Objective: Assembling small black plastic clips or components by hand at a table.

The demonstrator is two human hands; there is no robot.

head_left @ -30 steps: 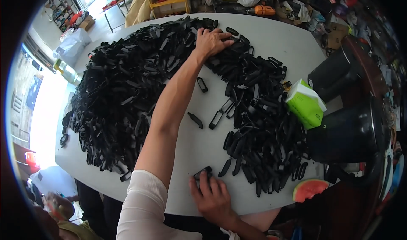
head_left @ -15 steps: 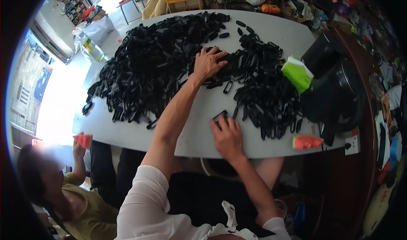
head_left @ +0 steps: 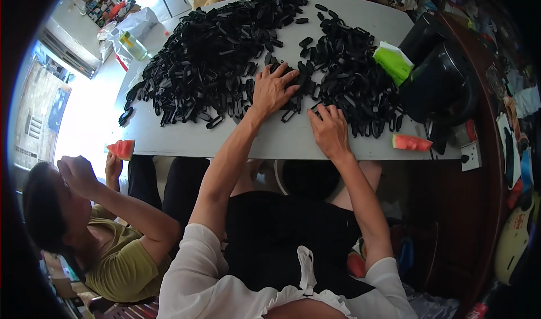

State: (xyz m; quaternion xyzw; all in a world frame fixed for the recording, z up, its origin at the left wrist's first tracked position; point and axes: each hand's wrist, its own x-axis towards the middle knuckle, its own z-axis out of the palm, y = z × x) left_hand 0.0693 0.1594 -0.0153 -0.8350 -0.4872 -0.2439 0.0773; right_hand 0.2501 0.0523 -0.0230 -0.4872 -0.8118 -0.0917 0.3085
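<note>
My left hand (head_left: 273, 89) lies with its fingers spread over small black plastic pieces, oblong and some with an open middle, between two heaps. The larger heap of black pieces (head_left: 197, 54) covers the left and back of the table. My right hand (head_left: 329, 128) is at the near left edge of the smaller right heap (head_left: 360, 82). Its fingers are bent but apart, and a black piece lies at the thumb and fingertips; the undersides are hidden. A single open-framed piece (head_left: 288, 115) rests on the table between my hands.
The light table (head_left: 265, 144) bears a watermelon slice (head_left: 411, 143), a green-and-white packet (head_left: 393, 62) and a black kettle (head_left: 437, 82) at the right. A bottle (head_left: 133, 45) stands at the far left. On my left, a seated co-worker (head_left: 127, 251) holds a watermelon slice (head_left: 122, 149).
The view has shifted, so the table sits higher. My right hand has moved right to the smaller heap. My left hand stays among the pieces. The co-worker has raised an arm.
</note>
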